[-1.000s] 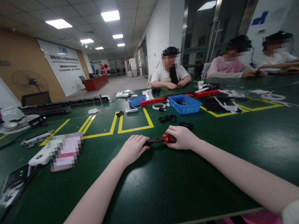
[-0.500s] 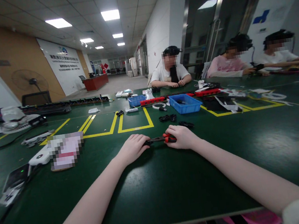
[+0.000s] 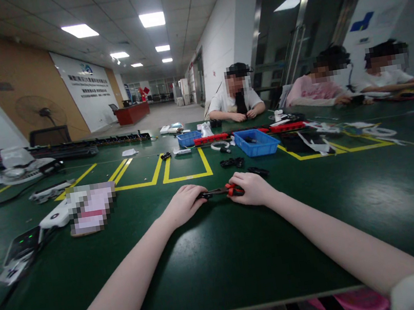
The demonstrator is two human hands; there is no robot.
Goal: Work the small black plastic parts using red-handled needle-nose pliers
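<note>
My right hand (image 3: 251,188) is closed around the red and black handles of long-nose pliers (image 3: 220,191). Their jaws point left, toward my left hand (image 3: 185,203). That hand is closed, thumb and fingers pinching a small black piece (image 3: 204,195) at the tips of the jaws. Its exact kind is too small to make out, and the fingers cover part of it. Both hands are low over the green table (image 3: 223,261), in the middle of the view. Just beyond my right hand lies a bundled black cable (image 3: 258,171), and another black cable bundle (image 3: 231,163) sits farther back.
A blue bin (image 3: 257,143) with dark items stands beyond my hands, near a smaller blue bin (image 3: 189,138) and a red strip (image 3: 210,139). At left lie a phone-shaped item (image 3: 92,208) and a white power strip (image 3: 55,216). Several people sit across the table.
Both hands stay almost in place, still holding the pliers and the black piece. A little more of the black piece shows beside my left fingertips.
</note>
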